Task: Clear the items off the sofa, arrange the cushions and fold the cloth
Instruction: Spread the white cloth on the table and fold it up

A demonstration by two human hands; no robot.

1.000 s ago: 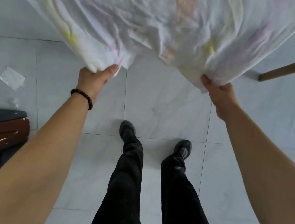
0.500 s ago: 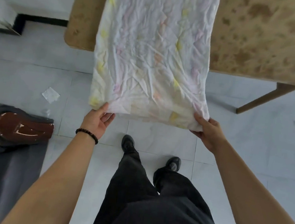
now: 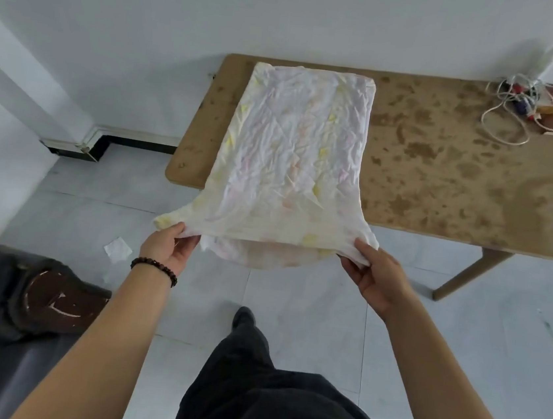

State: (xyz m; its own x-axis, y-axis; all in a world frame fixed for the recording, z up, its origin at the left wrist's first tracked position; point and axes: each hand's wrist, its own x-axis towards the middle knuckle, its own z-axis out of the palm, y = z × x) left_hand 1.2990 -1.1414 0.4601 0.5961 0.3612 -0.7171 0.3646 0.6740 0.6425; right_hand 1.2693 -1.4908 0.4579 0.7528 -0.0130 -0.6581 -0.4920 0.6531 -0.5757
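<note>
Cloth (image 3: 292, 149) lies flat on table (image 3: 444, 180), with its near end past the edge. Left hand (image 3: 165, 248) grip pinches the near-left corner, right hand (image 3: 376, 277) grip the near-right. Vs 0.5 s ago: the 2 hands are higher and wider apart, and the near end is lifted instead of hanging.

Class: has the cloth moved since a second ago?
Yes. The cloth has spread forward, now lying across the table up to its far edge.

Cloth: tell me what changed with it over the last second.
The cloth went from hanging bunched above the floor to lying spread forward over the table, its near end off the edge. Nothing was let go: the left hand and right hand still grip its near corners. The paper scrap stays on the floor.
</note>
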